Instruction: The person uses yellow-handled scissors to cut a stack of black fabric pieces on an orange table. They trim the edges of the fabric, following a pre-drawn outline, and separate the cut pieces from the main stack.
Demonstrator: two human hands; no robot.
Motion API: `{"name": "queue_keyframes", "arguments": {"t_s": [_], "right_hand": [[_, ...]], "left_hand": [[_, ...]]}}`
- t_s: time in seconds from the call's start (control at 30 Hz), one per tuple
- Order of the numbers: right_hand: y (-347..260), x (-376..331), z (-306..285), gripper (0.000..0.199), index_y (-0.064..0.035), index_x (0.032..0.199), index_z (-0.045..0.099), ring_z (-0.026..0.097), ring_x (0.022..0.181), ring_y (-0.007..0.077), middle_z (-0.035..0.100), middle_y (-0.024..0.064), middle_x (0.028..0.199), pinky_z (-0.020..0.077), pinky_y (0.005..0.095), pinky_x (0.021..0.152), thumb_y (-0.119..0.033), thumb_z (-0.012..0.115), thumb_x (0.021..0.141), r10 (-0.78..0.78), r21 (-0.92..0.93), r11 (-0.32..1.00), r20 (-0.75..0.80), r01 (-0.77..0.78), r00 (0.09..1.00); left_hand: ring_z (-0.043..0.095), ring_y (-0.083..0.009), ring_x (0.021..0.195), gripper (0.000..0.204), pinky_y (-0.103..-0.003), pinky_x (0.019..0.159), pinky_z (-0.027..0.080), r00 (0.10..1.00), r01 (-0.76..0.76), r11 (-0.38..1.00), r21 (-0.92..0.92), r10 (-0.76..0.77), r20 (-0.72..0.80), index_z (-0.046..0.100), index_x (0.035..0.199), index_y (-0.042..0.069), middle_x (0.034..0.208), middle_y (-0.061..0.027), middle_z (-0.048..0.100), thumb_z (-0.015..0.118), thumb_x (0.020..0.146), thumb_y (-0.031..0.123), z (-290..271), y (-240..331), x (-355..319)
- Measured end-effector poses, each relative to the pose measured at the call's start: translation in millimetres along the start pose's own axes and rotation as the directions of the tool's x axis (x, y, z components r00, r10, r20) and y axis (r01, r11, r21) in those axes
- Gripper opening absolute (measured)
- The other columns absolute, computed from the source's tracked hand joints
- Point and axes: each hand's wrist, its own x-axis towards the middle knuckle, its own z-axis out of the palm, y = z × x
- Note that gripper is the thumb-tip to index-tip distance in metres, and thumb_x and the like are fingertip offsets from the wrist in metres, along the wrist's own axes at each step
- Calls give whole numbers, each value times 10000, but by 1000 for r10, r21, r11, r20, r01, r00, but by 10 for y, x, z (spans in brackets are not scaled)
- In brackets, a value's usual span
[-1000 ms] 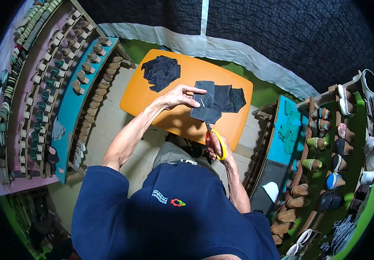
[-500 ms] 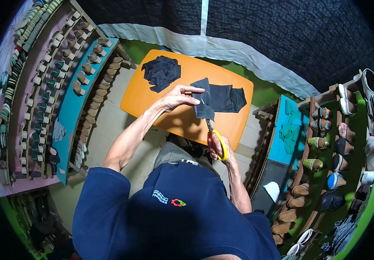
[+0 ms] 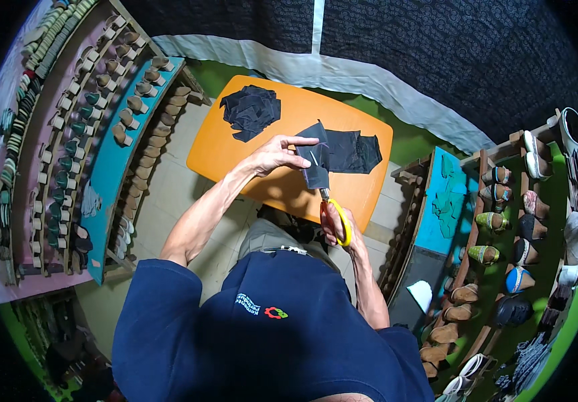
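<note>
Between the thumb and fingers of my left hand (image 3: 281, 154) is the left edge of a dark fabric piece (image 3: 314, 175), raised over the orange table (image 3: 275, 194). Yellow-handled scissors (image 3: 346, 228) sit in my right hand (image 3: 334, 226), their blades reaching up into that piece. Part of the blades is hidden by the cloth. Behind the piece, more black fabric (image 3: 352, 151) lies flat at the right of the table. A heap of black fabric pieces (image 3: 250, 110) rests at the table's far left.
Slanted racks of wooden shoe lasts (image 3: 135, 105) stand along the left. On the right, a rack holds shoes and lasts (image 3: 483, 254), beside a blue panel with green scraps (image 3: 446, 208). A dark patterned curtain (image 3: 450, 60) hangs behind the table.
The scissor blades sit differently in the held fabric, with a blade now showing higher up near my left fingers. The piece has shifted slightly; both hands stay nearly in place.
</note>
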Motion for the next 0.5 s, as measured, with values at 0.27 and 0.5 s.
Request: {"name": "queue_keyframes", "arguments": {"t_s": [0.27,0.5], "right_hand": [[-71,-43,5,613,-79,775,496,386,393,85,391,-20,522,317,249,362,-658,442,967,-15,-90,996,-30,12,999],[-46,-58,-135,593,-73,784,510,392,385,86,416,-16,525,323,250,359,-632,458,973,-40,-98,994,75,47,996]], "left_hand": [[663,-81,775,597,-230,794,538,997,-50,996,-78,45,-60,556,1381,20,955,-59,721,762,821,33,108,20,-49],[660,-96,954,528,-250,880,526,1000,20,1000,-23,-20,-6,606,1332,23,1097,-62,708,752,824,38,-61,63,-4]]}}
